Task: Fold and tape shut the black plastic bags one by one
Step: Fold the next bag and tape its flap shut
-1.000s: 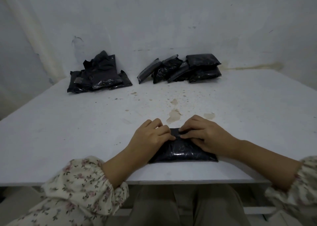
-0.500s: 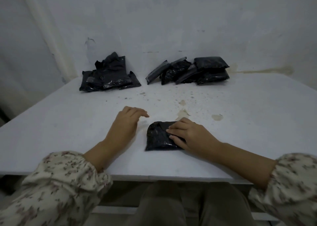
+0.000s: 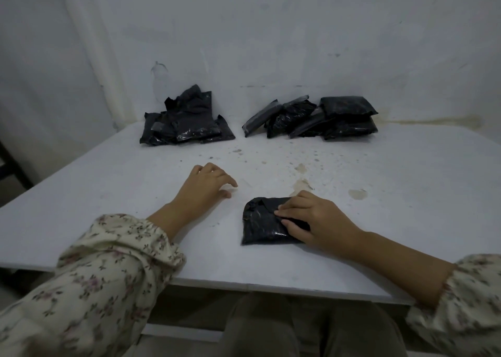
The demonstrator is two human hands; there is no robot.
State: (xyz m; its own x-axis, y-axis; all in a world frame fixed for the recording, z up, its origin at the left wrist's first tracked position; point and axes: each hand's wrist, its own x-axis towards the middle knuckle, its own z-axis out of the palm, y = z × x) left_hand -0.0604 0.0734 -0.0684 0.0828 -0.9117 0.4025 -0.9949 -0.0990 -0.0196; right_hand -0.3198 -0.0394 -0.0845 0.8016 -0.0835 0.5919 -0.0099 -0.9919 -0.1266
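Note:
A small folded black plastic bag [image 3: 261,225] lies on the white table [image 3: 379,221] near its front edge. My right hand [image 3: 311,218] rests on the bag's right half, fingers pressing its folded top flap down. My left hand [image 3: 204,184] hovers over the bare table to the left of the bag, fingers loosely curled and holding nothing. No tape shows in view.
Two heaps of black bags sit against the back wall: a loose pile [image 3: 187,120] at the back left and a stack of several flat packets [image 3: 311,118] at the back right. Brown stains mark the table's middle.
My left hand has let go of the bag and moved up and to the left. The right hand stays on the bag, holding the fold down.

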